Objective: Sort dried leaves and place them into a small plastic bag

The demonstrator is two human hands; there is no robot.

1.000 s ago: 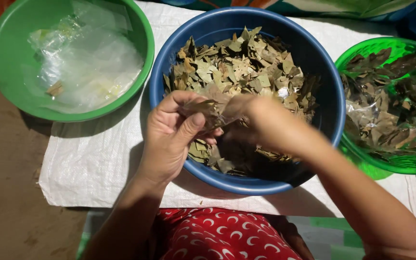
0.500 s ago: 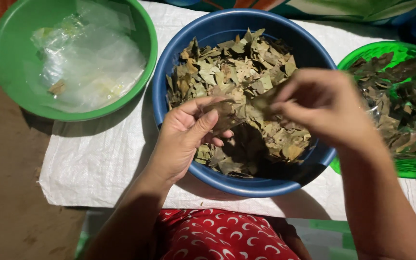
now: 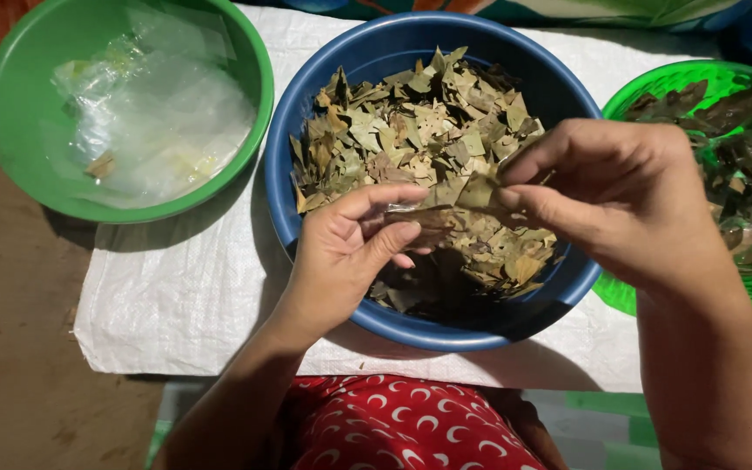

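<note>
A white woven sack [image 3: 184, 296] carries a blue basin [image 3: 306, 113] between two green basins [image 3: 10, 165].

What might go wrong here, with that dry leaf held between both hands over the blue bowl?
The dry leaf is pinched between the left hand and right hand; it looks brittle and may crumble.

Bits would probably fall into the blue bowl, mixing with the leaf pile.

The green basket sits close beside the right wrist, touching or nearly touching the bowl, so a wide arm movement might nudge it.
</note>
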